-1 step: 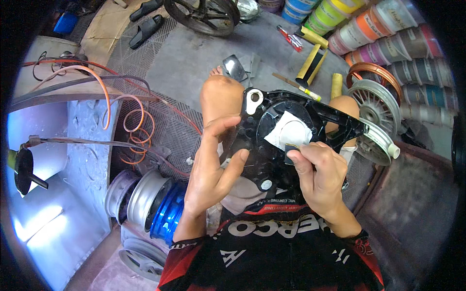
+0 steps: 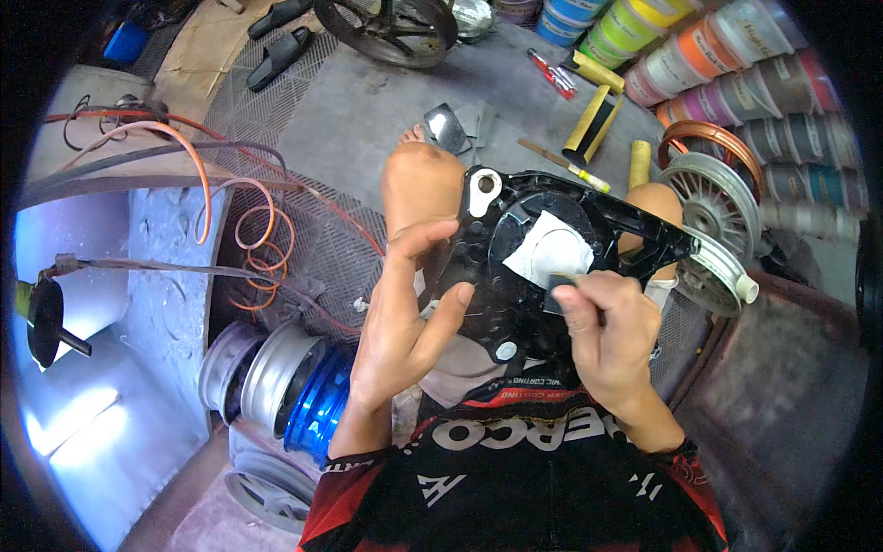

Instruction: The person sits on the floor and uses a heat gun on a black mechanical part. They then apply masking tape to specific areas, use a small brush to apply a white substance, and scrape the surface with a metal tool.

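A black cast motorcycle part, a casing with a long frame-like arm, lies across my lap between my knees. My left hand holds its left edge, thumb and index finger spread over the rim; the other fingers are partly hidden. White masking paper covers a round spot in the middle of the casing. At the lower right corner of that paper, my right hand pinches a small dark folded piece of sandpaper against the casing. A pale ring surrounds a hole at the upper left.
A utility knife, yellow-backed sandpaper rolls and dark sheets lie on the floor ahead. Wheel rims stand at left, others at right. Coiled orange hose hangs at left. Stacked paint tubs line the far right.
The sandpaper in my right hand has shifted very slightly to the right. My left hand keeps its place on the casing.
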The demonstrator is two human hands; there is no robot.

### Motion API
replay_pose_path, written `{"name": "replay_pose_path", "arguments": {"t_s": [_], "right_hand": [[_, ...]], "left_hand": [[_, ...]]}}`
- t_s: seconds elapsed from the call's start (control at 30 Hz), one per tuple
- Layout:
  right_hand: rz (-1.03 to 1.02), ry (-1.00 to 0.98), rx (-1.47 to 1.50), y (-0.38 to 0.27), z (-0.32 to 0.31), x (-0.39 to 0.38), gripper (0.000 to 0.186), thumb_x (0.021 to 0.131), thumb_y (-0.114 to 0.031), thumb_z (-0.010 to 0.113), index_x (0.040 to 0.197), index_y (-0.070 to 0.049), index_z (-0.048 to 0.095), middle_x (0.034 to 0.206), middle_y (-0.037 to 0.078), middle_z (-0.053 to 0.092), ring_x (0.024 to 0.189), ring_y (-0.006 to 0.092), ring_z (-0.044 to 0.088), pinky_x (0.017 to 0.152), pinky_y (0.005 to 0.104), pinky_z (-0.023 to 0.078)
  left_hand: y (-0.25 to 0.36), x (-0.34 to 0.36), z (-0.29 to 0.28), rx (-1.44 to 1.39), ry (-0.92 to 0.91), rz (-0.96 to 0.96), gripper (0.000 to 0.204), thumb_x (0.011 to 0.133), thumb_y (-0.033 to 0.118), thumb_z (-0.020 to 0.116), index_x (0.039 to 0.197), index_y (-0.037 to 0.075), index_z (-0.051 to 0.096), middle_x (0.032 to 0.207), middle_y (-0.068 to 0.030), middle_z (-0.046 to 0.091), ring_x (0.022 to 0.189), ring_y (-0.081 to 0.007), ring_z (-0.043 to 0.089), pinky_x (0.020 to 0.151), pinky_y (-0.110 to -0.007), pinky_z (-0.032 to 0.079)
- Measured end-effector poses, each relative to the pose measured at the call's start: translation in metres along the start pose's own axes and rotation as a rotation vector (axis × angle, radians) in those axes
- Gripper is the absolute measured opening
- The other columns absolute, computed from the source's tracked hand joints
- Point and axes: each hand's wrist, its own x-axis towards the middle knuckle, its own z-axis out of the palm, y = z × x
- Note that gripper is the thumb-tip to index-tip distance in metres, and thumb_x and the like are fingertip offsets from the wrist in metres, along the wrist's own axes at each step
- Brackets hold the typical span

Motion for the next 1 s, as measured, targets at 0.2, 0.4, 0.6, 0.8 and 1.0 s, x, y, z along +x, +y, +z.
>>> {"name": "replay_pose_path", "arguments": {"t_s": [0.2, 0.4, 0.6, 0.8, 1.0], "right_hand": [[0.251, -0.023, 0.096, 0.003, -0.002, -0.013, 0.019, 0.085, -0.005, 0.073, 0.096, -0.001, 0.058, 0.079, 0.012, 0.064, 0.06, 0.0271, 0.063, 0.055, 0.0348, 0.05], [0.125, -0.107, -0.175, 0.001, 0.001, -0.002, 0.021, 0.08, -0.008, 0.078, 0.085, -0.003, 0.058, 0.067, 0.01, 0.059, 0.056, 0.0263, 0.058, 0.051, 0.0359, 0.046], [0.187, -0.077, -0.009, 0.006, -0.012, -0.012, 0.021, 0.078, -0.005, 0.078, 0.081, -0.003, 0.058, 0.067, 0.009, 0.059, 0.055, 0.025, 0.057, 0.051, 0.0344, 0.046], [0.056, -0.064, -0.092, 0.005, 0.003, -0.003, 0.022, 0.077, -0.007, 0.079, 0.078, -0.004, 0.057, 0.065, 0.009, 0.056, 0.05, 0.0247, 0.053, 0.047, 0.0343, 0.042], [0.285, -0.084, 0.072, 0.005, -0.017, -0.012, 0.019, 0.08, -0.006, 0.077, 0.081, -0.003, 0.059, 0.066, 0.009, 0.059, 0.053, 0.0242, 0.058, 0.049, 0.0353, 0.046]], "left_hand": [[0.003, 0.002, -0.002, 0.078, 0.007, 0.037, 0.052, 0.085, 0.001, 0.065, 0.133, -0.003, 0.045, 0.124, -0.0194, 0.054, 0.112, -0.0283, 0.057, 0.1, -0.037, 0.042], [0.003, 0.002, 0.0, 0.046, 0.002, 0.019, 0.052, 0.085, 0.0, 0.065, 0.133, -0.002, 0.045, 0.124, -0.0193, 0.054, 0.112, -0.0283, 0.057, 0.1, -0.037, 0.042], [0.004, 0.001, -0.001, 0.076, 0.007, 0.038, 0.053, 0.085, -0.001, 0.065, 0.133, -0.002, 0.044, 0.124, -0.0193, 0.054, 0.113, -0.0282, 0.057, 0.1, -0.036, 0.042], [0.004, 0.0, 0.001, 0.056, 0.005, 0.017, 0.052, 0.085, -0.001, 0.064, 0.133, -0.002, 0.045, 0.123, -0.0191, 0.055, 0.113, -0.0279, 0.057, 0.1, -0.036, 0.043], [0.006, 0.001, -0.001, 0.072, 0.014, 0.01, 0.051, 0.086, -0.001, 0.064, 0.133, -0.002, 0.045, 0.124, -0.0184, 0.055, 0.112, -0.0271, 0.057, 0.099, -0.037, 0.043]]}}
